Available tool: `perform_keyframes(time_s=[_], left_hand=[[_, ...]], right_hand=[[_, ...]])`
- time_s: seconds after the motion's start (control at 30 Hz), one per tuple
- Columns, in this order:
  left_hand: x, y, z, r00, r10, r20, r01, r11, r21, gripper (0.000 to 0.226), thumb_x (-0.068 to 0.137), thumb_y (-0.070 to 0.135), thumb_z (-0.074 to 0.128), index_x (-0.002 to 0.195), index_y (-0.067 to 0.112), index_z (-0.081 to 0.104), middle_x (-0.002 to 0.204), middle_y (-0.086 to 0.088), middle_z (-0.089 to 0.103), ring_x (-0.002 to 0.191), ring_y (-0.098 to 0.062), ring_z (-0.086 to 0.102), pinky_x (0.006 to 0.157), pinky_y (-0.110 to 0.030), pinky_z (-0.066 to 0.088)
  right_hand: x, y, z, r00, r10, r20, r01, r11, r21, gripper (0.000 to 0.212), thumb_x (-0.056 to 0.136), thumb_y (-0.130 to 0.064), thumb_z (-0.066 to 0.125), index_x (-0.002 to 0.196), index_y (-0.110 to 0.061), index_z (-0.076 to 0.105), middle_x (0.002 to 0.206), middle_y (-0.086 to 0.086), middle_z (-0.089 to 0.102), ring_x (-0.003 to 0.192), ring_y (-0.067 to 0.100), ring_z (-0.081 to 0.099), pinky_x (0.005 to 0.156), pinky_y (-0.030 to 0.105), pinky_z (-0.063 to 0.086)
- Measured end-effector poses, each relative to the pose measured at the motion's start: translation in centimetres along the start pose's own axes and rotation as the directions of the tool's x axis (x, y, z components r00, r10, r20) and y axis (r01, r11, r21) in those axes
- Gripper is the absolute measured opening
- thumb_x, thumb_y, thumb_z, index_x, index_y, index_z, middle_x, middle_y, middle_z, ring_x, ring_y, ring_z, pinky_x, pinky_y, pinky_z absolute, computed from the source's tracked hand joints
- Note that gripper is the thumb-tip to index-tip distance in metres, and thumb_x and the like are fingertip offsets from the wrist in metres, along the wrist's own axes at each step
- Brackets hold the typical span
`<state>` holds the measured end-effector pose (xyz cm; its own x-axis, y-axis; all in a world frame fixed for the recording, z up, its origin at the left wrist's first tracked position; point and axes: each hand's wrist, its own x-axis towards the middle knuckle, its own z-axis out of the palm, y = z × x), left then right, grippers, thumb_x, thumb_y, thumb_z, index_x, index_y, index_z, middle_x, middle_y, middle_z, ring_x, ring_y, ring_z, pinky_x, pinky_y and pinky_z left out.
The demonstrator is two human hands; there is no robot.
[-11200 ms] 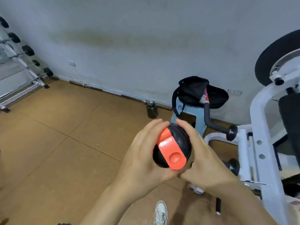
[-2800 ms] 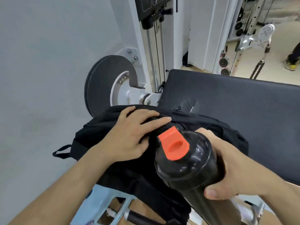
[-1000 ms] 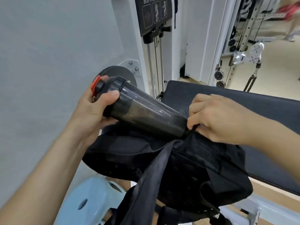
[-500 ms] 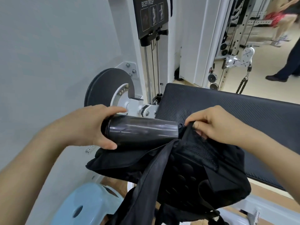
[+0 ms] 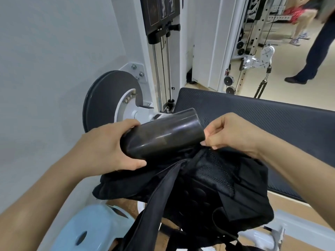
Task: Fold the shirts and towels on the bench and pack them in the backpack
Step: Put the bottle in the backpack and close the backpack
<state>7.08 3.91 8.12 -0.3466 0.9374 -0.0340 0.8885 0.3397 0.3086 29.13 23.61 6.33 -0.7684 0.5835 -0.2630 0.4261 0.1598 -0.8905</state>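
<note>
The left hand [image 5: 107, 149] is clenched round one end of a black bottle [image 5: 163, 134], thumb underneath and fingers over the top, so that end is hidden in the palm. The bottle lies nearly level, its flat base pointing at the right hand [image 5: 232, 133]. That hand pinches the top edge of the mesh pocket [image 5: 213, 169] on the backpack [image 5: 208, 200], right at the bottle's base.

The backpack slumps below both hands, in front of the table [image 5: 272, 120] that stretches away beyond the right hand; what bears its weight I cannot tell. A strap [image 5: 157, 205] drops from under the left hand toward a pale blue stool [image 5: 87, 230] lower down. No shirts or towels show here.

The bottle looks rigid and glossy, so probably slick, and it is wide enough that the hand spans only part of it. Whether it is full is hidden, so its weight is a guess. A firm wrap near the covered end suits it, since that leaves the base free to go in first.

The backpack is the opposite: soft and limp, with nothing to hold its shape. The mesh likely stretches a little, yet its mouth would collapse unless held open, so the hem where the right hand pinches is the place to take it. The mesh could catch on the base edge, and the sagging bag may shift under a push.
</note>
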Motion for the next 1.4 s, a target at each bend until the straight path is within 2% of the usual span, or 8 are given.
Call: perform_keyframes(time_s=[0.27,0.33,0.43,0.57,0.8,1.03,1.23,1.4], left_hand=[[-0.1,-0.3,-0.1,0.984,0.179,0.011,-0.17,0.91,0.378,0.093,0.054,0.08,0.039,0.138,0.068,0.001,0.124,0.022,0.046,0.116,-0.014,0.042,0.077,-0.033,0.049],[0.2,0.0,-0.1,0.977,0.214,0.013,-0.197,0.874,0.444,0.092,0.054,0.079,0.039,0.139,0.065,0.006,0.12,0.018,0.049,0.113,-0.018,0.045,0.076,-0.036,0.05],[0.8,1.1,0.2,0.952,0.306,-0.023,-0.241,0.792,0.56,0.091,0.055,0.076,0.046,0.141,0.056,0.024,0.111,0.009,0.057,0.104,-0.024,0.052,0.068,-0.04,0.05],[1.3,3.2,0.3,0.888,0.454,-0.076,-0.301,0.697,0.65,0.092,0.053,0.068,0.064,0.139,0.045,0.039,0.105,0.0,0.06,0.098,-0.031,0.055,0.067,-0.042,0.045],[3.5,8.7,-0.1,0.892,0.451,0.036,-0.372,0.686,0.625,0.087,0.072,0.069,0.054,0.143,0.053,0.006,0.122,0.002,0.049,0.113,-0.026,0.042,0.085,-0.042,0.041],[4.8,14.5,0.4,0.764,0.636,0.107,-0.532,0.527,0.663,0.075,0.075,0.06,0.058,0.14,0.045,0.023,0.11,0.001,0.049,0.108,-0.026,0.042,0.079,-0.04,0.028],[6.1,16.2,2.1,0.718,0.681,0.145,-0.595,0.493,0.634,0.08,0.07,0.062,0.063,0.139,0.048,0.024,0.109,0.001,0.05,0.106,-0.026,0.042,0.079,-0.042,0.029],[5.8,16.8,4.1,0.64,0.755,0.142,-0.65,0.434,0.624,0.089,0.052,0.058,0.075,0.135,0.04,0.047,0.091,-0.004,0.058,0.089,-0.03,0.05,0.066,-0.039,0.029]], right_hand=[[-0.4,-0.1,0.8,0.919,-0.288,-0.27,0.001,0.686,-0.727,0.025,0.087,-0.013,0.061,0.106,-0.024,0.072,0.089,-0.011,0.066,0.084,0.01,0.061,0.079,0.021,0.043],[-0.5,-0.2,0.9,0.893,-0.294,-0.341,0.006,0.765,-0.644,0.022,0.087,-0.011,0.062,0.101,-0.025,0.072,0.081,-0.013,0.063,0.075,0.009,0.059,0.071,0.019,0.043],[0.0,0.1,0.2,0.899,0.002,-0.439,-0.012,1.0,-0.019,0.018,0.082,0.0,0.068,0.089,-0.017,0.071,0.067,-0.001,0.063,0.045,0.006,0.051,0.046,0.018,0.042],[0.3,0.8,-0.3,0.881,0.21,-0.423,-0.034,0.921,0.387,0.019,0.079,0.01,0.067,0.086,-0.007,0.07,0.065,0.006,0.054,0.047,0.009,0.044,0.04,0.014,0.039],[-1.2,2.6,-2.3,0.783,0.04,-0.621,0.015,0.996,0.084,0.02,0.077,0.0,0.074,0.073,-0.02,0.073,0.068,-0.002,0.067,0.056,0.008,0.055,0.056,0.02,0.042],[-2.1,6.2,-4.4,0.667,0.065,-0.742,-0.063,0.998,0.03,0.02,0.075,-0.003,0.074,0.071,-0.022,0.071,0.068,-0.003,0.069,0.059,0.009,0.061,0.061,0.024,0.047],[-4.5,6.4,-6.8,0.882,0.053,-0.469,-0.159,0.969,-0.19,0.015,0.078,-0.007,0.076,0.083,-0.021,0.074,0.076,0.0,0.071,0.071,0.013,0.066,0.071,0.025,0.053],[-4.3,5.5,-9.5,0.9,0.412,-0.142,-0.392,0.624,-0.676,0.016,0.08,-0.001,0.064,0.071,-0.013,0.071,0.042,-0.009,0.055,0.036,0.006,0.047,0.041,0.016,0.037]])
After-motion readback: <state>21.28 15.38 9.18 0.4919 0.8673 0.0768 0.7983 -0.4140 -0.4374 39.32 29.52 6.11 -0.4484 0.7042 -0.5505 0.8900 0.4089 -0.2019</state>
